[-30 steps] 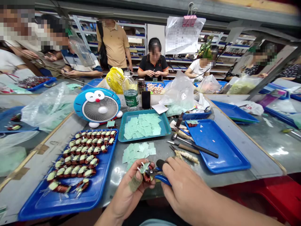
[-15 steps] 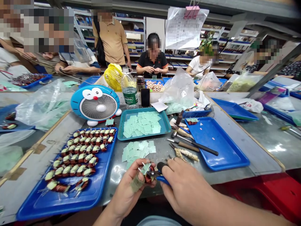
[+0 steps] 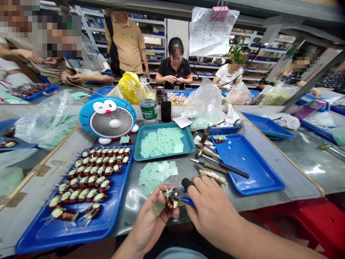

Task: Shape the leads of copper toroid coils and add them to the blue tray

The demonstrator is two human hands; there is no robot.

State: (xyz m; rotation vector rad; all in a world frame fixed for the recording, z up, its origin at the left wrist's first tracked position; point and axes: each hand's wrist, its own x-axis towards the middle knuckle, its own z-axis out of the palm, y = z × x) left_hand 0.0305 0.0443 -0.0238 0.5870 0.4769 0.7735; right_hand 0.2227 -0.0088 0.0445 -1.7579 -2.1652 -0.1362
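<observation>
Just above the near edge of the metal counter (image 3: pixel 130 207), around its middle, the left hand (image 3: pixel 151 216) pinches a ring-shaped coil (image 3: pixel 170 202) of glossy reddish-brown wire between thumb and fingers; a dull olive wrap (image 3: pixel 158 206) covers its thumb. The right hand (image 3: pixel 212 201) is closed around the smooth blue handles of steel-tipped pliers (image 3: pixel 188 201), their tips at the coil. Farther in from that edge lies a loose heap of thin, matte pale-green squares (image 3: pixel 158 174), with more in a shallow teal tray (image 3: pixel 188 142) behind. Toward the counter's left edge, a blue plastic tray (image 3: pixel 88 232) bears rows of rounded coils; toward the right edge, a hammer (image 3: pixel 226 167) crosses another blue tray's rim.
</observation>
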